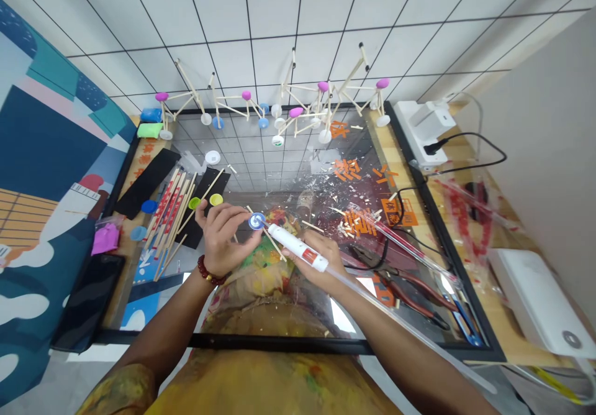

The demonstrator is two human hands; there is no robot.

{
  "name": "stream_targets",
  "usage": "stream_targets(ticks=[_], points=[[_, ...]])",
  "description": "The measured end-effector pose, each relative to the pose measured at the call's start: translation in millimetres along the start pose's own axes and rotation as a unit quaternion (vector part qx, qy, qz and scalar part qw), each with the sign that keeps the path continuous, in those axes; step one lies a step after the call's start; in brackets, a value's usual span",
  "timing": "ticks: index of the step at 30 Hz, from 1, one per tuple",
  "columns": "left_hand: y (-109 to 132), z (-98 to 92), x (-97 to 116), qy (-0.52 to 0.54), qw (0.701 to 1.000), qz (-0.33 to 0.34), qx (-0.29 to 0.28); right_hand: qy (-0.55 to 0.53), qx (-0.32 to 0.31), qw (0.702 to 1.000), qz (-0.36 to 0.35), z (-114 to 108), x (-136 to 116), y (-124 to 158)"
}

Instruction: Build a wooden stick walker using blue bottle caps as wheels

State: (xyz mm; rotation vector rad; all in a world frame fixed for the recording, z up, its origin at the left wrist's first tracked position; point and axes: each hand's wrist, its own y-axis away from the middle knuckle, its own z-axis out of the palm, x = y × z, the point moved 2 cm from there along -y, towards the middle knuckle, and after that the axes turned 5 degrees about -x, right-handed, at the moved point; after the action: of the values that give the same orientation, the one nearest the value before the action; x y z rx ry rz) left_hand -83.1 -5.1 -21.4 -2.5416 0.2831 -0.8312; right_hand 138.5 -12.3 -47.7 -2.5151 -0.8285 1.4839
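My left hand (222,236) pinches a blue bottle cap (256,220) between thumb and fingers; a white mark shows on its face. In my right hand (319,258) is a white hot glue gun (293,245), its nozzle at the cap's edge. A long translucent glue stick (400,319) trails from the gun's back over my forearm. A thin wooden stick (275,245) shows just below the cap; whether it touches the cap I cannot tell. Left of my left hand lie a yellow-green cap (194,203), a yellow cap (216,199) and several wooden sticks (170,213).
Stick figures with cap wheels and pink tops (295,112) stand along the back wall. Wood scraps (321,185) litter the glass. Pliers (410,284), a power strip (421,132) with a black cable and a white box (535,300) are on the right; a phone (88,303) lies left.
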Motion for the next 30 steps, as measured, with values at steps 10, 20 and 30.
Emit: stream_targets(ticks=[10, 20, 30], points=[[-11, -9.9, 13, 0.683, 0.548, -0.475, -0.086, -0.021, 0.044, 0.997, 0.057, -4, 2, 1], [-6, -0.6, 5, 0.728, 0.416, -0.542, -0.052, -0.017, 0.042, 0.998, 0.044, 1, 9, 0], [-5, -1.4, 11, 0.715, 0.446, -0.538, -0.034, -0.025, 0.026, 0.999, 0.027, -2, 3, 0]])
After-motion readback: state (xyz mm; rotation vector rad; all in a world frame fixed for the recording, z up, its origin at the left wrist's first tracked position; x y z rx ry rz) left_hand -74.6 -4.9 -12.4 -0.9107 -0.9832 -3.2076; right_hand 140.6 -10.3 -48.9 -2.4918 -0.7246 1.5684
